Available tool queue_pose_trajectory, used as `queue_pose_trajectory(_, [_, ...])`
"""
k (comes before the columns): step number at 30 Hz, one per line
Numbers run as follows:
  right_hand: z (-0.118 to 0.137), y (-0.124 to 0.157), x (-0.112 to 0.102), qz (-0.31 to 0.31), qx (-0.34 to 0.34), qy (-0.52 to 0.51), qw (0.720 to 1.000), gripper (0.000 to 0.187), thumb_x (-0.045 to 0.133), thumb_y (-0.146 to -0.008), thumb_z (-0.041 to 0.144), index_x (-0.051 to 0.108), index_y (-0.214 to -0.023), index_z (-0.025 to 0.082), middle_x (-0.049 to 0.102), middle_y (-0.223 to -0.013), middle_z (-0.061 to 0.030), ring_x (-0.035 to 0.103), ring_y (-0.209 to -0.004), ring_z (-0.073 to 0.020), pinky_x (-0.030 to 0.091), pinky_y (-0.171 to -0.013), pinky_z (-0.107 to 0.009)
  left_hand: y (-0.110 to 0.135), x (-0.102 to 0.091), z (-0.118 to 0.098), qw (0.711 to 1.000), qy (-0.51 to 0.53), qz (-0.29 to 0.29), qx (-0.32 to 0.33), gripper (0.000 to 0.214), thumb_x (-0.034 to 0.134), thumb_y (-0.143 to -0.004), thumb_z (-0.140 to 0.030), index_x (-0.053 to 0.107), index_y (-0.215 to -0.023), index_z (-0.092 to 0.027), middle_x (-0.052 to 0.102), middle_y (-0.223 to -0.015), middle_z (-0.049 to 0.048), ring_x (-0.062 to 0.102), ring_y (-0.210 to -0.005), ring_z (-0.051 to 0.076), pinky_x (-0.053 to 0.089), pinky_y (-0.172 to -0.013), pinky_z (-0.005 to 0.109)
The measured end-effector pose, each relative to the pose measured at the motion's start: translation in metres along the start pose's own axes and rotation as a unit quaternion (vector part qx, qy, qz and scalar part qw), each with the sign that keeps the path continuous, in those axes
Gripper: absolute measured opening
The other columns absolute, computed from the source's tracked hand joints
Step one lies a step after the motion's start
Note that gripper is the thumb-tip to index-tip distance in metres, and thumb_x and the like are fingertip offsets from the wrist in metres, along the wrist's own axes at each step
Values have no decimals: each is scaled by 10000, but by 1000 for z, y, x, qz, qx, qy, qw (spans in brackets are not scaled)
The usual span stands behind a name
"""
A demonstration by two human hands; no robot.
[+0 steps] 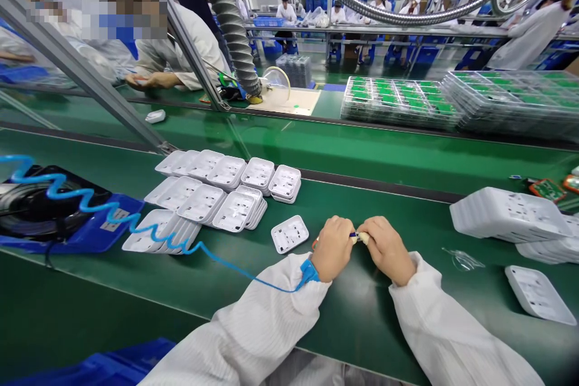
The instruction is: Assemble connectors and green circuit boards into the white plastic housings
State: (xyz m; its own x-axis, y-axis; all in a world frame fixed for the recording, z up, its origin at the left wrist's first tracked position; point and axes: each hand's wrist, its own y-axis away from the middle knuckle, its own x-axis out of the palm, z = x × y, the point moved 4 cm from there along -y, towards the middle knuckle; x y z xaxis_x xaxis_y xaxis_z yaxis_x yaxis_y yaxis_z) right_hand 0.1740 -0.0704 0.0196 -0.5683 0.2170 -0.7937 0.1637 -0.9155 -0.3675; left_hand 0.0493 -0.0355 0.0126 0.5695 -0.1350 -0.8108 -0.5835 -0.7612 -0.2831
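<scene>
Green surface (384, 325): landmark. Left on it, overlapping rows of white housings (217, 193); right edge, stacked white housings (506, 217); centre, single white housing (290, 233) just left of hands. Left hand (333, 247) and right hand (384, 248), both pinched closed on small pale part (360, 237) above surface centre.

Bare belt (362, 313) around hands; white shell (290, 233) just left, shell stack (509, 215) right.

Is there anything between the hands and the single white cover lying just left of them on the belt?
Nothing visible. The left hand and right hand meet over a small part, and only bare green belt separates them from the single white cover. The coiled blue wrist cord runs nearer the person, not across that gap.
</scene>
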Motion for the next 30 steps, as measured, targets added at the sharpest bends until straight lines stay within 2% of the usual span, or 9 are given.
queue_pose_trajectory(4, [2,-2,1,17,-13,9,1000,200,351,-876,199,536,-800,196,538,-797,-49,470,-768,-179,384,-695,-322,3,2,-7,998,-45,-6,39,169,337,-871,-165,463,-759,-181,525,-792,46,449,-811,185,362,-745,328])
queue_pose_trajectory(7, [0,-5,2,31,-20,29,999,194,355,-868,177,533,-792,190,538,-788,-50,463,-758,-177,372,-699,-322,1,3,-6,997,-60,8,44,180,338,-871,-159,483,-767,-178,535,-814,54,457,-835,190,364,-769,337])
queue_pose_trajectory(9, [-3,-6,2,31,-20,33,999,193,355,-868,176,534,-796,194,545,-793,-46,467,-762,-173,368,-700,-315,-4,0,-2,999,-25,18,12,102,408,-840,-163,508,-850,-179,558,-855,49,472,-862,188,375,-784,336])
queue_pose_trajectory(12, [-8,-7,-1,24,-19,36,999,195,350,-873,186,535,-813,199,551,-817,-44,473,-787,-173,363,-710,-310,-11,-4,9,994,81,57,-55,192,513,-775,-190,527,-966,-198,600,-858,10,510,-844,168,404,-759,303])
queue_pose_trajectory(15, [-10,-6,-2,24,-23,41,999,211,334,-882,193,537,-825,199,552,-835,-48,470,-799,-175,357,-720,-315,-13,-5,14,984,128,98,-72,120,497,-776,-186,570,-868,-211,626,-811,-17,529,-791,147,407,-725,277])
queue_pose_trajectory(20, [-9,-5,1,38,-18,44,998,196,344,-876,176,525,-805,196,546,-815,-46,457,-788,-176,354,-723,-321,-8,-4,6,998,13,55,-17,119,427,-801,-125,524,-825,-190,592,-827,20,490,-804,172,382,-744,310])
queue_pose_trajectory(26, [-10,-12,6,65,10,-15,998,157,392,-843,160,523,-764,194,546,-753,-29,476,-734,-162,382,-674,-298,-3,4,-8,988,-120,54,76,195,329,-827,-67,494,-822,-171,535,-822,66,452,-817,206,357,-753,358])
queue_pose_trajectory(28, [-14,-16,8,67,28,-27,997,153,406,-835,162,537,-763,198,561,-761,-24,496,-739,-158,395,-672,-291,-8,4,-5,988,-124,62,74,187,332,-841,-89,499,-816,-171,541,-814,64,456,-806,205,356,-749,358])
queue_pose_trajectory(30, [-20,-19,7,30,44,-26,998,145,414,-834,175,557,-847,199,583,-862,-38,518,-817,-166,408,-721,-299,-13,-4,4,992,-118,46,24,137,374,-846,-142,507,-855,-171,558,-836,62,468,-822,210,359,-740,356])
